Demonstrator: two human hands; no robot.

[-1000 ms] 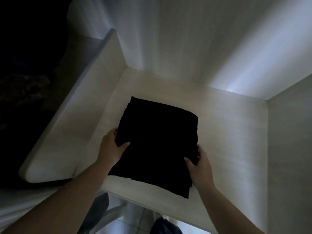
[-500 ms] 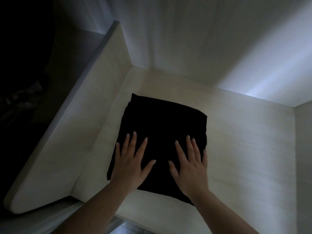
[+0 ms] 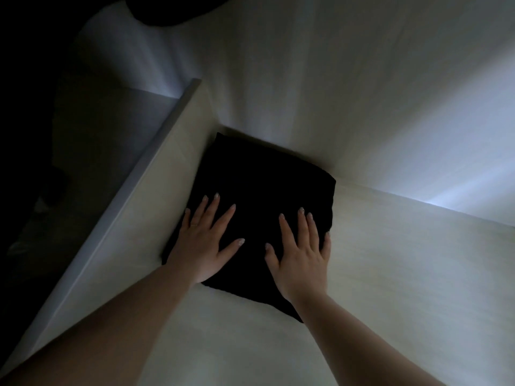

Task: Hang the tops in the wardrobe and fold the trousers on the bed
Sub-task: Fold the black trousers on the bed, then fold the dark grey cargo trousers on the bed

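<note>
A folded black garment, probably the trousers [image 3: 267, 185], lies flat on the pale wooden wardrobe shelf [image 3: 390, 260], tucked into the back left corner against the side panel and back wall. My left hand [image 3: 206, 240] presses flat on its near left part with the fingers spread. Beside it, my right hand [image 3: 302, 252] lies flat on the near right part, fingers straight. Both forearms reach in from the bottom of the head view. The light is dim.
An upright divider panel [image 3: 133, 207] bounds the shelf on the left. The pale back wall [image 3: 334, 93] rises behind. Left of the divider is a dark compartment [image 3: 41, 162] whose contents I cannot make out. A dark shape [image 3: 167, 9] hangs at the top.
My hands let go of the garment's sides and came to lie flat on top. The garment has slid back into the shelf's far left corner.
</note>
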